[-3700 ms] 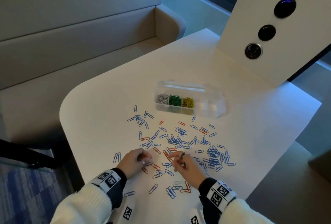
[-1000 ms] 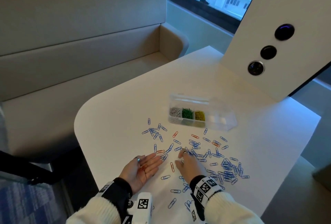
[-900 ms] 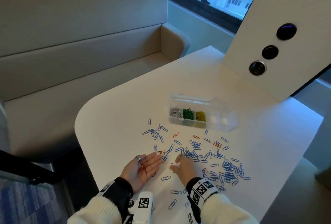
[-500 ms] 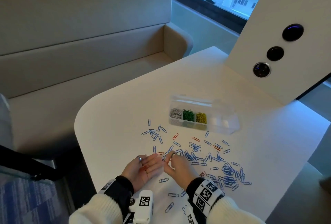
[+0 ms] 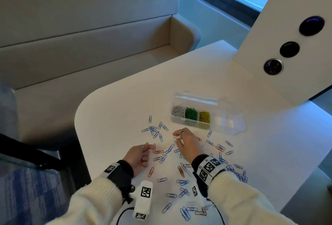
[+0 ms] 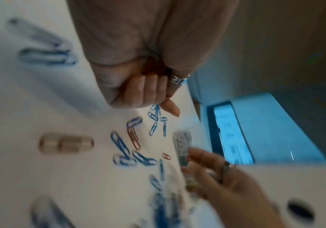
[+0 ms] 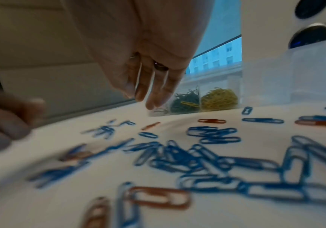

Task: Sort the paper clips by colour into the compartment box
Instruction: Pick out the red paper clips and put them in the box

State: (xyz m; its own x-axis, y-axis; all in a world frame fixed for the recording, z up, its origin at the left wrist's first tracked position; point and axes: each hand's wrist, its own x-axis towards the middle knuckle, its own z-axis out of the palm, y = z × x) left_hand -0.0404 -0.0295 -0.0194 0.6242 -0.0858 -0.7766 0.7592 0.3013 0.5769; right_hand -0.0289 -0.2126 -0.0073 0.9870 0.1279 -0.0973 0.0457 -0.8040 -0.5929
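Note:
The clear compartment box (image 5: 235, 125) stands at the back of the white table, holding white (image 5: 177, 111), green (image 5: 191, 113) and yellow clips (image 5: 204, 116); its two right compartments look bare. Many blue clips (image 5: 154, 131) and a few red clips (image 5: 159, 151) lie scattered in front. My left hand (image 5: 145, 152) is curled, and the left wrist view shows red clips (image 6: 154, 66) inside its palm. My right hand (image 5: 177, 137) reaches forward with nearly straight fingers (image 7: 154, 92), its tips at a red clip (image 5: 175, 136) lying on the table.
A slanted white panel (image 5: 291, 48) with three dark round lenses rises at the back right. A beige bench (image 5: 89, 63) runs along the left, beyond the table's rounded edge (image 5: 77, 116). More blue clips (image 5: 237, 172) are heaped by my right sleeve.
My left hand, earlier palm up and open with red clips on it, has turned over and curled round them. My right hand left the palm and moved forward towards the box.

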